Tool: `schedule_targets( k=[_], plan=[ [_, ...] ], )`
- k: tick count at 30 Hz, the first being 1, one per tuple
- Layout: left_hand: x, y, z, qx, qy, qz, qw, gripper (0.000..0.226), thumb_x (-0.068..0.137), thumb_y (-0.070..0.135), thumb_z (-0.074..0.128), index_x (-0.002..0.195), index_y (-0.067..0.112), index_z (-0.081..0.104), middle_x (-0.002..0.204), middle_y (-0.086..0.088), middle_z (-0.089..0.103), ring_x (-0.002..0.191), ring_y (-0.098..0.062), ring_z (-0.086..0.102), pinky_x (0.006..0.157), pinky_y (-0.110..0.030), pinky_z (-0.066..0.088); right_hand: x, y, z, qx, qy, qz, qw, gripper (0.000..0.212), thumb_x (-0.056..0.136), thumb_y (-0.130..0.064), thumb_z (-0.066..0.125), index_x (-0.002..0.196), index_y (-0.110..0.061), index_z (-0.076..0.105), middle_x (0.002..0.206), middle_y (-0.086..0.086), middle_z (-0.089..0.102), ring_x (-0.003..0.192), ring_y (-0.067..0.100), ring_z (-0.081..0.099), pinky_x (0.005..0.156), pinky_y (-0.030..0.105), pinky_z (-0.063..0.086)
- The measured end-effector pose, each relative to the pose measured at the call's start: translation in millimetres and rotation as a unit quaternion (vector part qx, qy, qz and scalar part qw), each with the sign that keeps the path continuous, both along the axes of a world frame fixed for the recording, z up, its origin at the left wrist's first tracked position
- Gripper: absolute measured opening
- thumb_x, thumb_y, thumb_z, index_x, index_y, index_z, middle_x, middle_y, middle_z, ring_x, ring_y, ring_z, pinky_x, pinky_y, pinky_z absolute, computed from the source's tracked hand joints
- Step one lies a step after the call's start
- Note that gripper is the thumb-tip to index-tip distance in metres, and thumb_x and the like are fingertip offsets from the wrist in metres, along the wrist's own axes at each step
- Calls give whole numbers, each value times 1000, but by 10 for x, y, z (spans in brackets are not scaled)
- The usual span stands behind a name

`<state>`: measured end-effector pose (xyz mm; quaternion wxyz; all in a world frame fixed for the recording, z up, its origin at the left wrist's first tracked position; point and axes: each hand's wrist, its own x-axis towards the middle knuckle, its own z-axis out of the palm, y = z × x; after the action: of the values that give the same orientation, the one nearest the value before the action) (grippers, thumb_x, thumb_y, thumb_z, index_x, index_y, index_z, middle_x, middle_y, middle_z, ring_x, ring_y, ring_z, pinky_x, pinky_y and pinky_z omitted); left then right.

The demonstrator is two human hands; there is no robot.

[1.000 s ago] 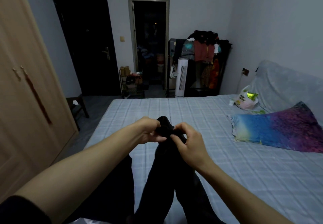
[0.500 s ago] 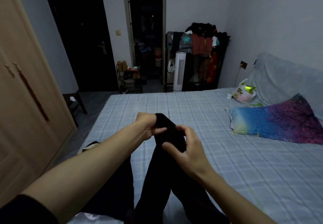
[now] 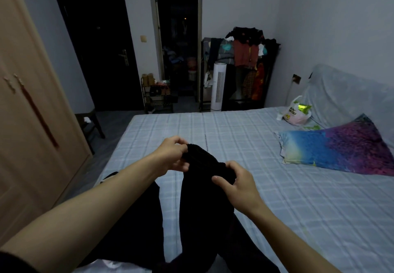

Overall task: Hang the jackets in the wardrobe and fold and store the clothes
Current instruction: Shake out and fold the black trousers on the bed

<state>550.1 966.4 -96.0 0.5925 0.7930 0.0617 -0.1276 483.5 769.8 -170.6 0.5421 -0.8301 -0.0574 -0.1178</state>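
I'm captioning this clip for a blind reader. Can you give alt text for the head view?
Both hands grip the top edge of a black garment held up over a checked bed, the left hand at its left corner and the right hand at its right. A colourful pillow lies to the right, a closed wardrobe stands left.

We're looking at a home bedroom: a bed point(image 3: 266, 166) is filling the room, a wardrobe point(image 3: 32, 112) is standing alongside, and a laden clothes rack point(image 3: 245, 59) is waiting by the doorway.
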Motion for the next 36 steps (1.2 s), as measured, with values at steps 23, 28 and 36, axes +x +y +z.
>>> schedule_targets(
  k=[23, 28, 36],
  plan=[
    [81, 198, -241, 210, -385, -318, 840, 19, 84, 4, 74, 98, 17, 68, 115, 9, 60, 97, -12, 64, 82, -31, 56, -141, -419, 223, -12, -86, 100, 991, 23, 82, -19, 72, 101, -20, 60, 87, -6, 61, 80, 15, 61, 75, 30, 48],
    [74, 148, -206, 190, -378, -318, 848, 21, 85, -4, 70, 91, 16, 66, 113, 7, 59, 94, -12, 64, 78, -23, 56, -161, -456, 264, -59, -126, 111, 984, 42, 83, -4, 72, 118, -22, 58, 106, -12, 61, 97, 15, 62, 86, 20, 47],
    [25, 258, -107, 211, -395, -326, 833, 19, 85, -4, 69, 90, 15, 66, 118, 7, 57, 98, -12, 64, 80, -24, 57, -60, -515, 330, -131, -124, 77, 981, 34, 68, -31, 87, 93, -26, 65, 91, -9, 63, 88, 12, 61, 69, 28, 53]
  ],
)
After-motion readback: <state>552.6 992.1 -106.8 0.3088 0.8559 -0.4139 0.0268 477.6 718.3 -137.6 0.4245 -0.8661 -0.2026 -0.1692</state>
